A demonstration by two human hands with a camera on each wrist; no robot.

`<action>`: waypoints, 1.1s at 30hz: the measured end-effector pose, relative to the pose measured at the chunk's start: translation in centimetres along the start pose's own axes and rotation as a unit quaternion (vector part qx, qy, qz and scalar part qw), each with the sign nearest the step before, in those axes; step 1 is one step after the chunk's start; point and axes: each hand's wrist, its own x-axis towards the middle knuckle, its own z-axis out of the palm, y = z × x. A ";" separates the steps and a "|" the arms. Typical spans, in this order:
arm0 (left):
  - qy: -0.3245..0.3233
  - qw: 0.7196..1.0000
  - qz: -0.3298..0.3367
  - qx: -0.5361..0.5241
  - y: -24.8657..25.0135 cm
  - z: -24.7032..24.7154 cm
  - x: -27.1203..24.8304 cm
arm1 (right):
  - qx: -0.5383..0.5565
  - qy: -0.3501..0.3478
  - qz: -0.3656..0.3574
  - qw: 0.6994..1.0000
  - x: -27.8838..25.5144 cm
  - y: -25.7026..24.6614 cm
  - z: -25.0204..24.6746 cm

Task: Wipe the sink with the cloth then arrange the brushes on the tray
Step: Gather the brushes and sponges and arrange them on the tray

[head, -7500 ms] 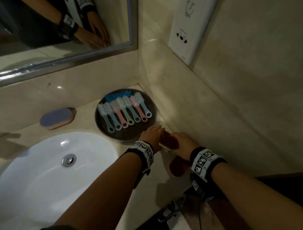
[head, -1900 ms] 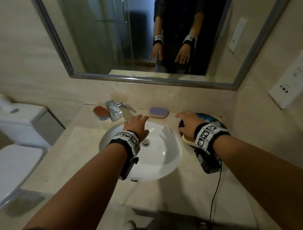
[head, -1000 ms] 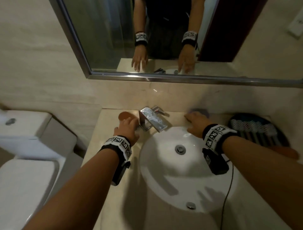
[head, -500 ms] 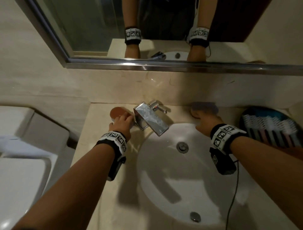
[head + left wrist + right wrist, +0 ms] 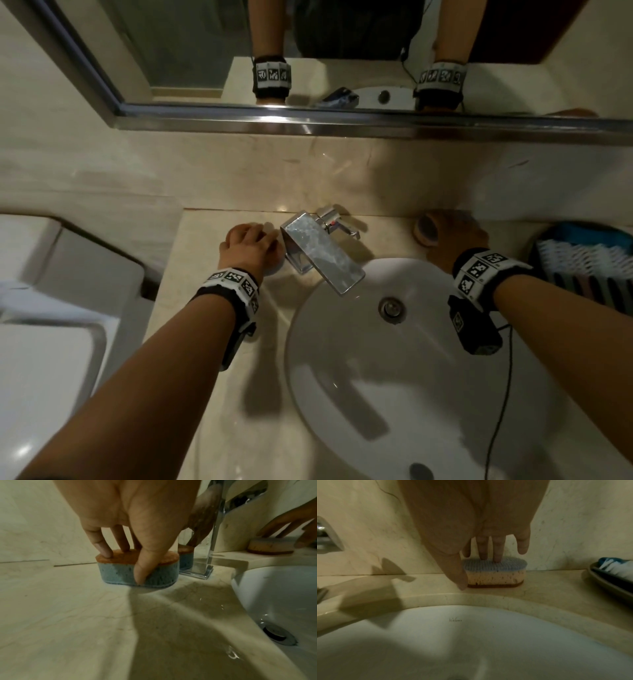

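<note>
My left hand (image 5: 251,246) is left of the faucet, with fingers on the orange top of a blue sponge (image 5: 120,574) and the thumb pinching its near side. The sponge sits flat on the counter. My right hand (image 5: 455,236) is right of the faucet. Its straight fingers touch the top of a blue-topped beige sponge (image 5: 501,577), with the thumb beside the sponge's left end. The white sink (image 5: 376,394) lies between my arms. At the far right, a dark tray (image 5: 534,253) holds a row of brushes (image 5: 582,260) on a blue cloth (image 5: 582,233).
A chrome faucet (image 5: 322,257) juts over the basin between my hands. The mirror frame (image 5: 342,123) runs along the wall above. A white toilet (image 5: 51,308) stands left of the counter. Water drops lie on the counter by the basin's left rim.
My view has tilted down and closer to the counter. My left hand has settled onto the orange-topped sponge and pinched it. My right hand has come down over the blue-topped sponge.
</note>
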 end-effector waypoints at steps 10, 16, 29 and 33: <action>-0.020 1.000 0.003 0.003 -1.7 -0.1 -0.6 | -0.001 0.017 -0.001 1.000 0.9 -1.0 0.1; -0.014 0.999 0.002 -0.028 -1.9 0.4 -1.5 | -0.007 -0.008 -0.017 1.000 1.2 -1.5 0.7; 0.016 0.998 -0.006 -0.054 -0.7 -4.0 -6.7 | 0.046 -0.001 -0.028 0.999 -5.0 -2.2 -3.2; 0.063 0.995 0.012 -0.074 -0.6 -7.9 -9.1 | 0.059 0.007 -0.051 0.997 -8.1 -2.5 -6.0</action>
